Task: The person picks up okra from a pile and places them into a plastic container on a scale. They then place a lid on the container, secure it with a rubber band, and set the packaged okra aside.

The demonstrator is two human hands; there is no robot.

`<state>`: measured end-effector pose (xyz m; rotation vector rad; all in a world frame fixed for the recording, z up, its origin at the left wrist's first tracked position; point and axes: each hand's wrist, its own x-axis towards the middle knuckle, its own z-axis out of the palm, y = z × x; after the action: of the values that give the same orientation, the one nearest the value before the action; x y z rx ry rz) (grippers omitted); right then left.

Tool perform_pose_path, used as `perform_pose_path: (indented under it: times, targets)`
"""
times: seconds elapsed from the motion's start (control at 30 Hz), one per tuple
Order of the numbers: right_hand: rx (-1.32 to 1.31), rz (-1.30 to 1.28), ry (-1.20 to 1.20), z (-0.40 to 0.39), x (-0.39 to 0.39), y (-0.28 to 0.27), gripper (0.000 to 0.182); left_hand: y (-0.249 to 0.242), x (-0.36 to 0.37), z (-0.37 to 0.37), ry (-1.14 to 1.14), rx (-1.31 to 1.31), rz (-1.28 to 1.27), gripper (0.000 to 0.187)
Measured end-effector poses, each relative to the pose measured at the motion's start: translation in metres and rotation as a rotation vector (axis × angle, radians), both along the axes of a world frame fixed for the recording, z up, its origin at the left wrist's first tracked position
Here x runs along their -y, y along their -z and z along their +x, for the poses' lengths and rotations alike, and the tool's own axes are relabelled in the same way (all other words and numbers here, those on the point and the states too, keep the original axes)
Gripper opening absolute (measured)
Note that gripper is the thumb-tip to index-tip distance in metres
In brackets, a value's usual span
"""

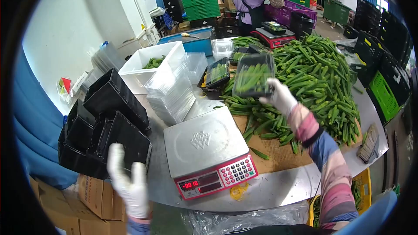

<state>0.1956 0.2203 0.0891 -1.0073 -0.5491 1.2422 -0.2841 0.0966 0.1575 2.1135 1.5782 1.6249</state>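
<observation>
My right hand, in a white glove, grips the near right edge of a packed okra tray, a black base under a clear cover. The tray is held up over the near left part of the okra pile and is a little blurred. My left hand, also gloved, is raised with fingers apart and nothing in them, in front of the stacked black trays. Between my hands stands a red scale, its metal plate bare, its display reading -0.010.
Stacked clear lids stand behind the scale, with a white bin farther back. More packed trays lie beside the pile. Across the table a person stands by a second scale. A yellow crate sits below right.
</observation>
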Motion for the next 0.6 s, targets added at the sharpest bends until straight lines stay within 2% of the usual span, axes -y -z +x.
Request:
perform_pose_path:
  times: [0.03, 0.07, 0.13, 0.2, 0.27, 0.33, 0.37, 0.4, 0.47, 0.5, 0.6]
  targets:
    - [0.031, 0.011, 0.042, 0.015, -0.029, -0.003, 0.040, -0.022, -0.004, -0.021, -0.196, -0.286, 0.133, 0.061]
    - [0.061, 0.022, 0.085, 0.027, -0.055, -0.009, 0.041, -0.035, -0.015, -0.048, -0.272, -0.409, 0.269, 0.059]
    - [0.036, 0.098, 0.154, 0.040, -0.094, -0.022, 0.045, -0.062, -0.025, -0.081, -0.462, -0.682, 0.298, 0.045]
    - [-0.065, 0.233, 0.196, 0.070, -0.151, -0.005, 0.052, -0.059, -0.038, -0.127, -0.393, -0.656, 0.089, 0.034]
    - [-0.064, 0.120, 0.275, 0.081, -0.171, 0.001, 0.058, -0.033, -0.058, -0.175, -0.240, -0.315, -0.290, 0.027]
    - [0.129, -0.012, 0.393, 0.070, -0.179, 0.022, 0.061, -0.020, -0.065, -0.160, -0.291, -0.527, -0.103, 0.023]
    - [0.398, -0.001, 0.230, 0.066, -0.167, 0.032, 0.066, -0.020, -0.071, -0.163, -0.316, -0.532, -0.176, 0.022]
    - [0.512, -0.032, 0.186, 0.047, -0.145, 0.031, 0.063, -0.018, -0.075, -0.166, -0.343, -0.535, -0.253, 0.022]
    - [0.388, 0.082, 0.034, 0.024, -0.104, 0.044, 0.041, -0.014, -0.080, -0.156, -0.335, -0.558, -0.211, 0.024]
    - [0.367, 0.072, -0.057, 0.018, -0.076, 0.042, 0.037, -0.013, -0.082, -0.152, -0.327, -0.572, -0.191, 0.025]
    - [0.587, -0.037, -0.137, 0.000, 0.008, 0.028, 0.034, 0.003, -0.095, -0.151, -0.369, -0.843, 0.130, 0.030]
